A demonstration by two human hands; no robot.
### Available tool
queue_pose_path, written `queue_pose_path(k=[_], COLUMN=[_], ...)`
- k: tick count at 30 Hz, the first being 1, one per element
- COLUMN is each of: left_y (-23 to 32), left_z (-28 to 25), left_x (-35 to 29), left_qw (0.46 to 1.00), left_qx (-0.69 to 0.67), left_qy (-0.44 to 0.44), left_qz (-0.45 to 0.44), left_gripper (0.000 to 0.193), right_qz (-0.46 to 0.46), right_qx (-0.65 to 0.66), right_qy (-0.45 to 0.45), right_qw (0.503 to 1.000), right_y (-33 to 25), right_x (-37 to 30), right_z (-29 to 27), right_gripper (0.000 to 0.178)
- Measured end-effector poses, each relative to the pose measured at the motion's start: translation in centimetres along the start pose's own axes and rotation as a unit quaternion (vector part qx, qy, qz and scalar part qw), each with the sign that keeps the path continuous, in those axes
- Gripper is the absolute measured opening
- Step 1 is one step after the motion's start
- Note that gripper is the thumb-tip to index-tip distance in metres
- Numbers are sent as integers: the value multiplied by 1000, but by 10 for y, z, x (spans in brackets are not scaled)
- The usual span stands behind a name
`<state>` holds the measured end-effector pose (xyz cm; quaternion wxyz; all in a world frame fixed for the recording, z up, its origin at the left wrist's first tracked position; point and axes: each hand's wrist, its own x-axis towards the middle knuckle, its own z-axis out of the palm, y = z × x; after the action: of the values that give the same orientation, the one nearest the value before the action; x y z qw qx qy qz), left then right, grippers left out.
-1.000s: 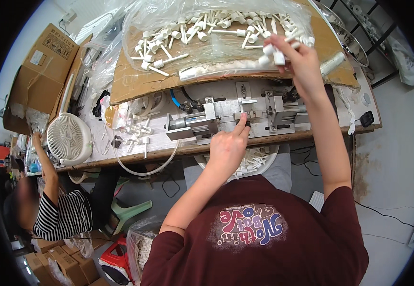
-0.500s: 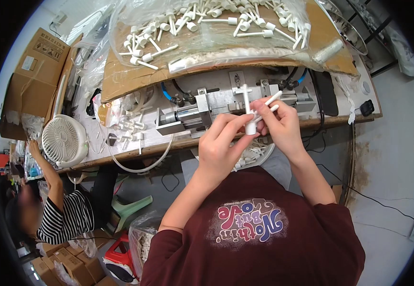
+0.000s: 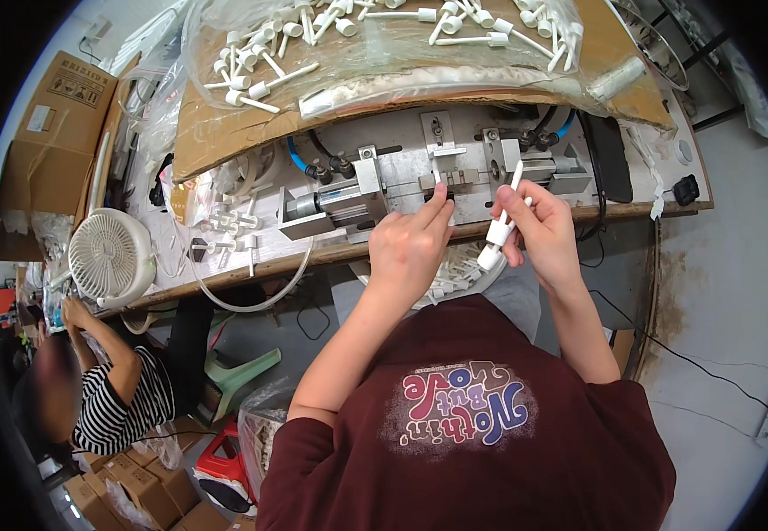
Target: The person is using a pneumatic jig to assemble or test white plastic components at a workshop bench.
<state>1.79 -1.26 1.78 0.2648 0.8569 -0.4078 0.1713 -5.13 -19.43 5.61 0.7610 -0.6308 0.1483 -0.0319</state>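
My left hand (image 3: 409, 248) reaches to the metal fixture (image 3: 451, 180) at the middle of the bench. Its fingers close on a white plastic stick (image 3: 437, 168), which lies in the fixture and points away from me; its near end is hidden by the fingers. To the right, my right hand (image 3: 539, 232) pinches a white capped plastic stick (image 3: 498, 232), tilted with its thick cap end low and its thin tip up. More than one piece may be in this hand; the overlap hides it. Below the hands, a tub (image 3: 493, 285) of similar white pieces rests on my lap.
Metal cylinder clamps (image 3: 335, 208) flank the fixture, with blue and black hoses. A cardboard sheet (image 3: 216, 146) overhangs the back, bearing several loose white sticks (image 3: 264, 86). A white fan (image 3: 111, 257) stands left, beside a clear tube (image 3: 251, 307). Another person (image 3: 123, 389) works at far left.
My hands have moved apart. The left has gone forward to the fixture with a white stick, while the right keeps hold of its capped stick. The other person's arm has lowered.
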Motion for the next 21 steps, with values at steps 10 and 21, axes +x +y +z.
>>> queue_pose_path(k=[10,21], left_y=[26,15], left_z=[-25,-21], left_x=[6,-10], left_qw=[936,967], left_qx=[-348,-246], left_qy=[30,37], left_qz=[-40,-56], left_gripper=[36,29], right_qz=[46,56], right_qx=[1,28], right_qy=[-44,-65], right_qw=[998,996], right_y=[11,10], right_x=[1,-7], right_z=[8,-5], right_gripper=[30,36])
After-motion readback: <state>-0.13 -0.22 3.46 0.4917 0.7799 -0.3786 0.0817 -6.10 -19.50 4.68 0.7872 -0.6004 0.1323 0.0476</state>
